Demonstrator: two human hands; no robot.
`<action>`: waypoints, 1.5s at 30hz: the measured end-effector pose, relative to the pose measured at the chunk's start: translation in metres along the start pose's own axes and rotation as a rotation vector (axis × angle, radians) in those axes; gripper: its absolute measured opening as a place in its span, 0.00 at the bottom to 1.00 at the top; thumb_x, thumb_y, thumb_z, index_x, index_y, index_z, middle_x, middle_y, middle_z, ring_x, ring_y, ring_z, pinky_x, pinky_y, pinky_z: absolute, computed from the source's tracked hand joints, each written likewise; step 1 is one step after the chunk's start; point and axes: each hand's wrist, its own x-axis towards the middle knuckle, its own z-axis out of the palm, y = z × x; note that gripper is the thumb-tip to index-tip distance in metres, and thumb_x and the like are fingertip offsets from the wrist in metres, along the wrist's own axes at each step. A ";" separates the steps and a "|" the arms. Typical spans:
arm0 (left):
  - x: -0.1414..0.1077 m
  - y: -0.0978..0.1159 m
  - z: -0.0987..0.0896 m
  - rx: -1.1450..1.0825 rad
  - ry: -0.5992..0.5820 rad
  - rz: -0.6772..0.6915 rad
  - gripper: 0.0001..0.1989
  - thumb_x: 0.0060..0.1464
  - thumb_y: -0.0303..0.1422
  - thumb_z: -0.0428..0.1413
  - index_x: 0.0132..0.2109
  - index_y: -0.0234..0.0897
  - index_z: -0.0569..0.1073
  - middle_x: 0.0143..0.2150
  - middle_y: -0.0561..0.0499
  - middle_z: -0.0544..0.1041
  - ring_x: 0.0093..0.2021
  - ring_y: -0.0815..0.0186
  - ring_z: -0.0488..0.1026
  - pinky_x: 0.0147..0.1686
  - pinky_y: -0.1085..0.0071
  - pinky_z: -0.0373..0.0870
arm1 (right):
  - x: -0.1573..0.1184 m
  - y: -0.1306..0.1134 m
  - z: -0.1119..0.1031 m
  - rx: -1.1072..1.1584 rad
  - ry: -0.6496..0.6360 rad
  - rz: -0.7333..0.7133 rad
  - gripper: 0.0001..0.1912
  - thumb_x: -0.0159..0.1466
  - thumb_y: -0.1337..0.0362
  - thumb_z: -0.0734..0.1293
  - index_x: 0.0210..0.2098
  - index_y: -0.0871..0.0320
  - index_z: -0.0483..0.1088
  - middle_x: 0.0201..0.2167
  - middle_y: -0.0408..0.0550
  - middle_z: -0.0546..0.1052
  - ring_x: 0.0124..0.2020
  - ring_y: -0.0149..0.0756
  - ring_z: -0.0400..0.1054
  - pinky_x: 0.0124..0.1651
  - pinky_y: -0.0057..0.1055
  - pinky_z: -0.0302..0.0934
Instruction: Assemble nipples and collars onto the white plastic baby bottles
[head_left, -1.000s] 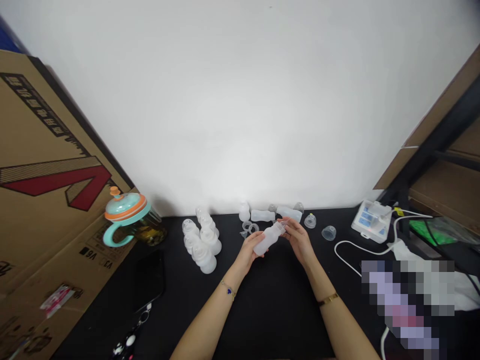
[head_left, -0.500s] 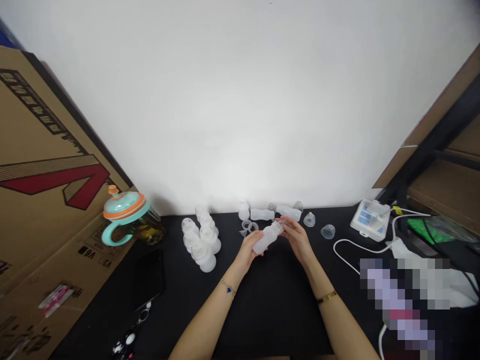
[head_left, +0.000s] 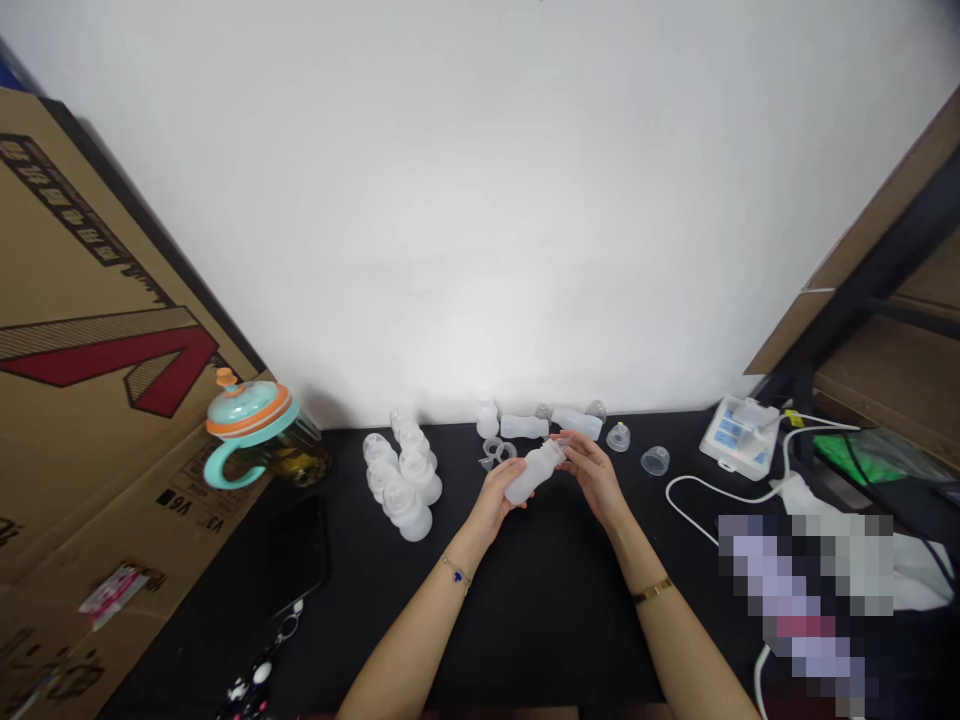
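Note:
A frosted white baby bottle (head_left: 529, 476) lies tilted in my left hand (head_left: 495, 492), whose fingers wrap round its lower body. Its neck points up and to the right. At the bottle's mouth my right hand (head_left: 594, 470) pinches a clear piece, partly hidden by the fingers; whether it is a nipple or a cap I cannot tell. Just behind lie clear rings (head_left: 505, 454), a bottle on its side (head_left: 524, 428) and another lying bottle (head_left: 577, 424). One small bottle (head_left: 487, 418) stands upright by the wall.
Several capped bottles (head_left: 409, 512) stand grouped to the left. A nipple (head_left: 619, 437) and a clear cap (head_left: 655, 460) sit on the right. Farther out are a lidded jug (head_left: 251, 420), a phone (head_left: 298, 555), a power strip (head_left: 739, 440) with white cable, and a cardboard box (head_left: 90, 300).
Both hands keep nearly the same hold on the bottle and its clear piece. The view has shifted very slightly.

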 end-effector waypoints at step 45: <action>0.004 -0.006 -0.003 0.021 0.039 0.005 0.26 0.48 0.47 0.67 0.47 0.31 0.77 0.33 0.46 0.79 0.25 0.67 0.75 0.17 0.76 0.66 | 0.002 0.003 -0.001 -0.019 0.033 -0.005 0.20 0.56 0.55 0.78 0.47 0.52 0.79 0.50 0.52 0.81 0.50 0.49 0.74 0.40 0.36 0.71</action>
